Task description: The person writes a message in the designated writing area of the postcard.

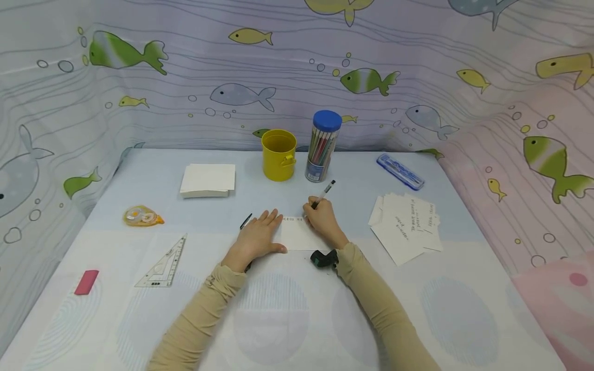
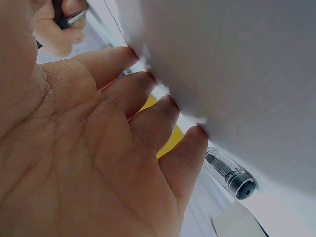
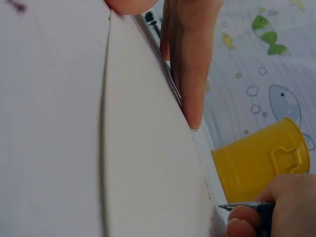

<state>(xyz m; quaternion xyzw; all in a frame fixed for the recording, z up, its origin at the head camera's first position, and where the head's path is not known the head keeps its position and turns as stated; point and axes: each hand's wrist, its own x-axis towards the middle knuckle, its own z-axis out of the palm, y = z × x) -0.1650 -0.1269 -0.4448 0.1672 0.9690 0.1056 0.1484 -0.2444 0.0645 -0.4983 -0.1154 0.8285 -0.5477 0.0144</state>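
Note:
A white card (image 1: 301, 237) lies on the table between the hands, with a short line of writing along its top edge. My right hand (image 1: 322, 216) grips a pen (image 1: 328, 187), its tip close to that line; in the right wrist view the pen's metal tip (image 3: 232, 205) points at the card's far edge. The left hand (image 1: 257, 237) lies flat with its fingers spread, thumb and fingertips at the card's left side. Just beyond that hand, a second pen (image 1: 246, 221) lies on the table, partly hidden by it; its clear end (image 2: 232, 177) shows past the little finger.
At the back stand a yellow bucket (image 1: 278, 159) and a blue-lidded pencil tub (image 1: 320, 149). Blank cards (image 1: 209, 179) are stacked back left, written cards (image 1: 408, 226) spread right, below a blue case (image 1: 400, 171). A set square (image 1: 164, 265), pink eraser (image 1: 86, 282) and orange-tipped item (image 1: 143, 216) lie left.

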